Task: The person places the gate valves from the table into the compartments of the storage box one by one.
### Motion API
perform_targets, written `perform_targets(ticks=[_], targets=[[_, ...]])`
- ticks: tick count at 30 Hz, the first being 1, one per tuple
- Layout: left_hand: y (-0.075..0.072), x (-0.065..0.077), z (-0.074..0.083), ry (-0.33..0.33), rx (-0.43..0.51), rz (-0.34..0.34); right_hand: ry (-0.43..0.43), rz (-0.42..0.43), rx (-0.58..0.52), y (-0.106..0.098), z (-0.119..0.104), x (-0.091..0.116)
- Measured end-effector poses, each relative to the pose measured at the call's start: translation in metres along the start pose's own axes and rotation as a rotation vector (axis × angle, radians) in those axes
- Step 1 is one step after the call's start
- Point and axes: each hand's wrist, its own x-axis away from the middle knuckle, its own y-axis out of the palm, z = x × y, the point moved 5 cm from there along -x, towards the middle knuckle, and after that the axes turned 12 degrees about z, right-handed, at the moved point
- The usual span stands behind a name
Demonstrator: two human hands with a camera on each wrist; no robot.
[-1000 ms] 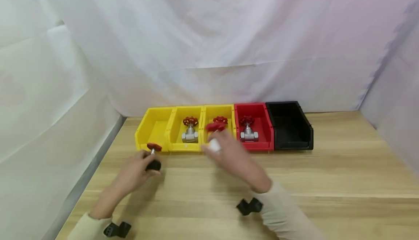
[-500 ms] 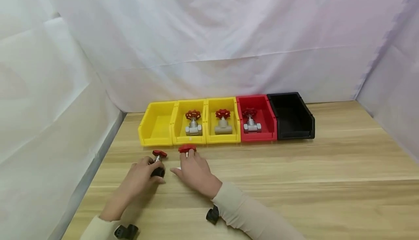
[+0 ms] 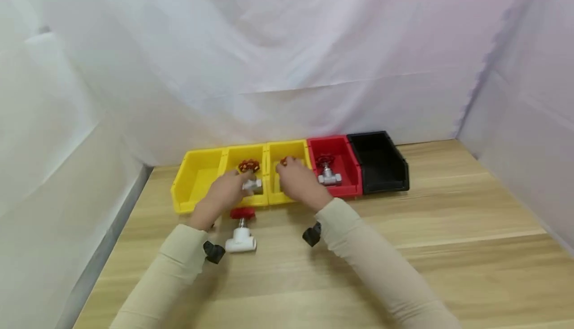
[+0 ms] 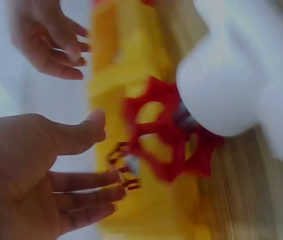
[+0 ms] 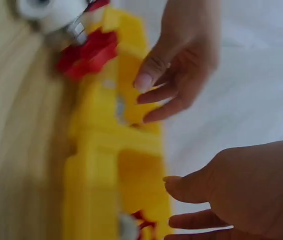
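My left hand (image 3: 224, 190) reaches over the second yellow bin from the left, close to a metal valve (image 3: 252, 185) with a red handwheel. In the left wrist view its thumb and fingers are apart, holding nothing. Over the neighbouring yellow bin is my right hand (image 3: 301, 180), which hides most of the valve (image 5: 128, 227) inside. Its fingers look loosely extended in the right wrist view, apart from that valve. A white valve (image 3: 241, 241) with a red handwheel stands on the table below the left hand. The black valve is almost wholly hidden behind the left wrist.
At the far left of the row stands another yellow bin (image 3: 178, 199). A red bin (image 3: 352, 189) holds a metal valve (image 3: 329, 177) with a red handwheel. Beside it is a black bin (image 3: 386, 185). White cloth (image 3: 287, 70) hangs behind the row.
The right hand has let go of the white valve, left it on the table and moved up to a yellow bin. The left hand has left the black valve and moved up and right.
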Motion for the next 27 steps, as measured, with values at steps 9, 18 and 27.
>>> perform_targets(ticks=[9, 18, 27], targets=[[0.054, -0.024, -0.013, -0.02, -0.133, -0.165, 0.086, -0.326, -0.047, 0.063, 0.007, -0.012], [0.066, -0.089, 0.106, 0.469, 0.098, -0.01, 0.378, 0.053, -0.095, -0.014, 0.106, 0.083], [-0.001, -0.019, 0.21, 0.915, 0.295, 0.19, 0.567, 0.137, 0.055, -0.111, 0.081, 0.241]])
